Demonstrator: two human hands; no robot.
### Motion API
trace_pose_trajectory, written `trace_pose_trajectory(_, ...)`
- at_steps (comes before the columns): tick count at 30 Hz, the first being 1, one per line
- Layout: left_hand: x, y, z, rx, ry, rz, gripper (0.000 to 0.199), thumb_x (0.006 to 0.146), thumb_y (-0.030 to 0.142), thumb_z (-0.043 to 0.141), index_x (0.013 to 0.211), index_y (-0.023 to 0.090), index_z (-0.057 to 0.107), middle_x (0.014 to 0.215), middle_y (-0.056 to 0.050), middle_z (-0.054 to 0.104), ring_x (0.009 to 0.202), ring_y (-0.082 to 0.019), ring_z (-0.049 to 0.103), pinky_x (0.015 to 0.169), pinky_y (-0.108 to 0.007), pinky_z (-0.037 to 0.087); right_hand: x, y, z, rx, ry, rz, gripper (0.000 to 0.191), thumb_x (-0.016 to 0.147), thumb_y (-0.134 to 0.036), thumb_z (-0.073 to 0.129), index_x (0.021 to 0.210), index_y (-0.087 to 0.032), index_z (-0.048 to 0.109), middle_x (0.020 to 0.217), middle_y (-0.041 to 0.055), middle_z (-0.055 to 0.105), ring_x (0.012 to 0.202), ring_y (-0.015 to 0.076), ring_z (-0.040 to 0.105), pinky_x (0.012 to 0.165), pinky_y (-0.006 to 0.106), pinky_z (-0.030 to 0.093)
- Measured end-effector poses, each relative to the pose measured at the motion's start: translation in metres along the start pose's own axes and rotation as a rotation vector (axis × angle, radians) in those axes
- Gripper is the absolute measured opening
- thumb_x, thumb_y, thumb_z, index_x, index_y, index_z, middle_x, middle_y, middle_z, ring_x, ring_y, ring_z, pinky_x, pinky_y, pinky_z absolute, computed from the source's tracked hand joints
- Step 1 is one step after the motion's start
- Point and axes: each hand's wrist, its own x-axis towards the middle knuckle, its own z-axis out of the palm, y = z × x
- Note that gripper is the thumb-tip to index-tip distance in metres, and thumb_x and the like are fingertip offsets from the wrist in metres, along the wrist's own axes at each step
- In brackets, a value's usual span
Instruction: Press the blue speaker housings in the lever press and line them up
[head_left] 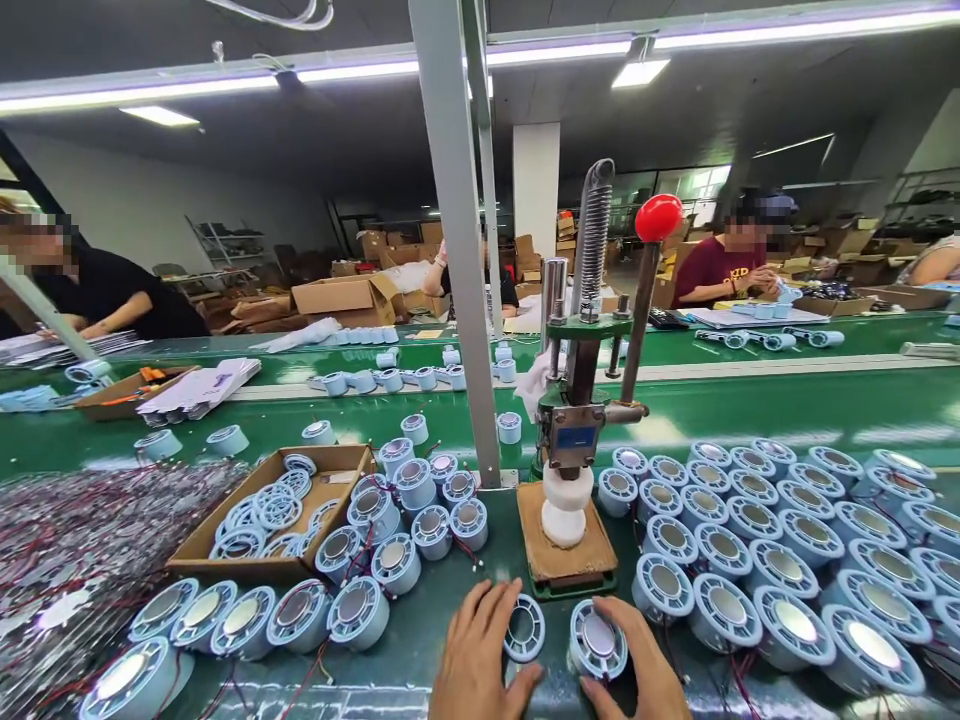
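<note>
My left hand (480, 655) is curled round a light blue spoked ring (535, 630) with a dark centre, fingers along its far left side and thumb near its lower edge. My right hand (641, 665) grips a light blue round motor-like housing (598, 636) with a silver disc in its top, fingers on its right side. Ring and housing are side by side, a small gap apart, over the green bench. Just beyond them stands a hand press (577, 430) with a red ball lever (659, 218) and white round blocks (564, 515) under its ram.
Rows of similar housings (754, 518) fill the right side; more stand at left. A cardboard box (191, 560) holds loose rings. Wired metal parts (67, 570) are heaped far left. A grey post (454, 250) rises behind. Co-workers (724, 255) sit across the green belt.
</note>
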Motion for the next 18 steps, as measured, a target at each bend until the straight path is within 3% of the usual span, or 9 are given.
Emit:
trace_pose_trajectory(2, 0.001, 0.004, 0.004, -0.126, 0.110, -0.043, 0.060, 0.076, 0.029, 0.065, 0.135, 0.027, 0.055, 0.132, -0.007, 0.062, 0.126, -0.030, 0.054, 0.109, -0.048, 0.045, 0.002, -0.002, 0.006, -0.006, 0.020, 0.008, 0.053, 0.075, -0.014, 0.057, 0.128, -0.016, 0.054, 0.126, 0.0117, 0.062, 0.117, 0.0248, 0.062, 0.101, 0.032, 0.050)
trace_pose_trajectory(5, 0.001, 0.015, 0.012, -0.298, 0.209, -0.052, 0.070, 0.075, 0.029, 0.065, 0.142, 0.027, 0.044, 0.126, -0.005, 0.065, 0.110, -0.025, 0.064, 0.101, -0.039, 0.051, 0.009, -0.008, 0.014, 0.008, -0.012, -0.055, 0.059, 0.076, -0.014, 0.055, 0.134, -0.016, 0.047, 0.129, 0.0108, 0.062, 0.116, 0.0231, 0.063, 0.099, 0.030, 0.052)
trace_pose_trajectory(10, 0.002, 0.038, 0.026, -0.193, 0.209, 0.101, 0.080, 0.062, 0.013, 0.063, 0.139, 0.026, 0.048, 0.122, -0.005, 0.067, 0.110, -0.027, 0.061, 0.096, -0.038, 0.052, 0.016, -0.017, 0.026, 0.072, -0.001, -0.064, 0.071, 0.075, -0.014, 0.050, 0.144, -0.021, 0.035, 0.134, 0.0057, 0.060, 0.118, 0.0180, 0.062, 0.097, 0.024, 0.052)
trace_pose_trajectory(18, 0.004, 0.038, 0.046, -0.145, 0.302, 0.076, 0.065, 0.071, 0.021, 0.054, 0.136, 0.019, 0.049, 0.125, -0.009, 0.063, 0.116, -0.027, 0.059, 0.098, -0.040, 0.051, 0.011, -0.017, 0.031, 0.100, -0.009, -0.037, 0.065, 0.082, -0.015, 0.051, 0.145, -0.017, 0.038, 0.136, 0.0085, 0.058, 0.122, 0.0189, 0.060, 0.100, 0.024, 0.051)
